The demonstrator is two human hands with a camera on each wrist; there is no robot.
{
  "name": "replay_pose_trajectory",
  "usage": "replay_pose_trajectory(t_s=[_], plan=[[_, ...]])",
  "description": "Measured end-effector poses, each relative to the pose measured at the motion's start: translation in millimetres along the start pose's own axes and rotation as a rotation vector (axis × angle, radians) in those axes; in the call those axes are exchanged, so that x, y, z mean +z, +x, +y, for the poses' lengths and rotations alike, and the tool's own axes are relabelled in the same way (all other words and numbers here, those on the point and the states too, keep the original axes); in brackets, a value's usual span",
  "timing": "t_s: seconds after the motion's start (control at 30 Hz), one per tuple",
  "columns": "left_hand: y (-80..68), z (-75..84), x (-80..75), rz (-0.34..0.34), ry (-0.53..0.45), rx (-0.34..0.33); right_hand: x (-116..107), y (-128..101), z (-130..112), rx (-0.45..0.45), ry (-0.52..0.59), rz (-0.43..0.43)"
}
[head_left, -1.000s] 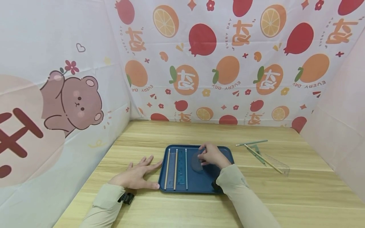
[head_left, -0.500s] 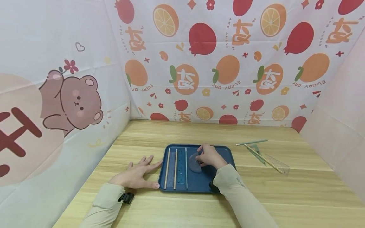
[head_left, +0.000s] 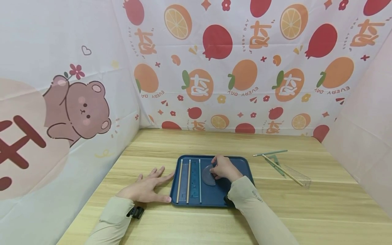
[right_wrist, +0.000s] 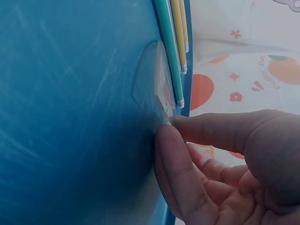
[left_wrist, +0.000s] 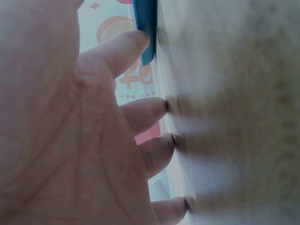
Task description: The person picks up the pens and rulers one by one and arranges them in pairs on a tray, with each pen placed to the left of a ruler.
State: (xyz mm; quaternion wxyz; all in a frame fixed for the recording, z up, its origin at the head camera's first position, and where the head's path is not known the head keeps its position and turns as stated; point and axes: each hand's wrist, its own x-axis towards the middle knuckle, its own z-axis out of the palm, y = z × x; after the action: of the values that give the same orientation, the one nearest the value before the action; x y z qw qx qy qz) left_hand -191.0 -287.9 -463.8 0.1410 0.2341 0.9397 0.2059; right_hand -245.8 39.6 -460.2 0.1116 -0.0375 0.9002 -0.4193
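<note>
A clear protractor (head_left: 208,177) is in the blue tray (head_left: 214,200), its curved edge toward the left. My right hand (head_left: 225,168) pinches its straight side between thumb and fingers, as the right wrist view also shows, with the protractor (right_wrist: 164,89) close over the tray floor. Left of it lie a green pencil (head_left: 200,183), a blue ruler (head_left: 194,183), a yellow pencil (head_left: 188,183), a clear ruler (head_left: 183,185) and another yellow pencil (head_left: 179,183), roughly parallel. My left hand (head_left: 147,189) rests spread on the table, its thumb and index finger at the tray's left edge.
Right of the tray on the wooden table (head_left: 321,211) lie a green pencil (head_left: 272,153), a green set square (head_left: 277,166), a yellow pencil (head_left: 288,173) and a clear set square (head_left: 301,177), partly overlapping. Printed cloth (head_left: 245,112) hangs behind the table and at its sides.
My right hand has shifted slightly left with the protractor, bringing it nearer the green pencil in the tray. The left hand has stayed in place.
</note>
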Motion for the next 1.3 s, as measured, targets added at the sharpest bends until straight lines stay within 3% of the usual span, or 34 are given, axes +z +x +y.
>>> replay_pose_trajectory(t_s=[1.3], plan=[[0.8,0.2,0.7,0.002,0.005,0.004,-12,1,9,-0.011,-0.045,0.002]])
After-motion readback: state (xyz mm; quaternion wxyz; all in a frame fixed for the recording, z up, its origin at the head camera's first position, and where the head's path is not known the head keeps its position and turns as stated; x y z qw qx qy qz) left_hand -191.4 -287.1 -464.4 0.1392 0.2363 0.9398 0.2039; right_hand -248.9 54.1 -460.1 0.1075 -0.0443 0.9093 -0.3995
